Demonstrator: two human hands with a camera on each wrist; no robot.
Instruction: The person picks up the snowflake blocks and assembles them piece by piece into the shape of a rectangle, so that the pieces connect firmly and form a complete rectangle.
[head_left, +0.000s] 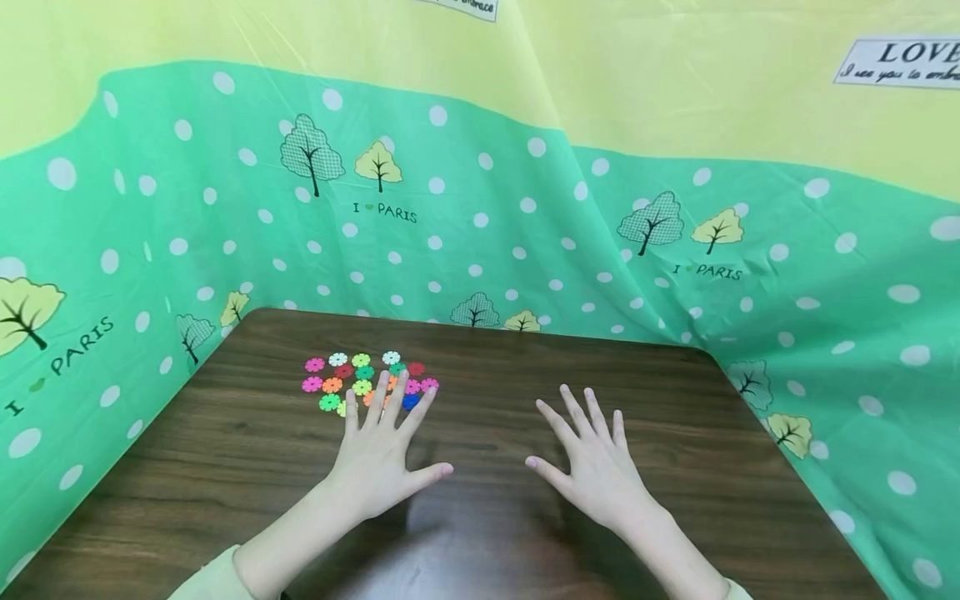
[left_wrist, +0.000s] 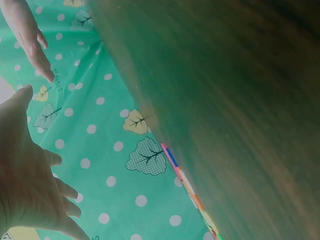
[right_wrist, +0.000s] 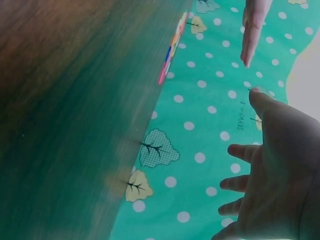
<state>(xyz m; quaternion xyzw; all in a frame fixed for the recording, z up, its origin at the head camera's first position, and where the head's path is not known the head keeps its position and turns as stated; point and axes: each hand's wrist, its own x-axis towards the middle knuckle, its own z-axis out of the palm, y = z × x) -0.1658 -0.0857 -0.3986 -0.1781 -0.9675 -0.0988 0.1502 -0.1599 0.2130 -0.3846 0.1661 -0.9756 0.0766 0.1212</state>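
Observation:
My left hand (head_left: pixel 377 468), palm down with fingers spread, hovers over the table. Its fingertips overlap the near side of a group of small, flat, flower-shaped plastic discs in the head view. Among them are a pink disc (head_left: pixel 314 364), a white disc (head_left: pixel 391 357), an orange disc (head_left: pixel 332 385) and a blue disc (head_left: pixel 410 402); my fingers hide some others. To the right, my right hand (head_left: pixel 603 475) also has its fingers spread and holds nothing. Both wrist views show the hands raised above the tabletop, with the discs as a thin coloured strip (left_wrist: pixel 192 195) along it.
A dark wood-grain table (head_left: pixel 480 358) with rounded far corners lies under both hands. Around its far and side edges hangs a green and yellow cloth (head_left: pixel 480 242) with white dots, printed trees and lettering.

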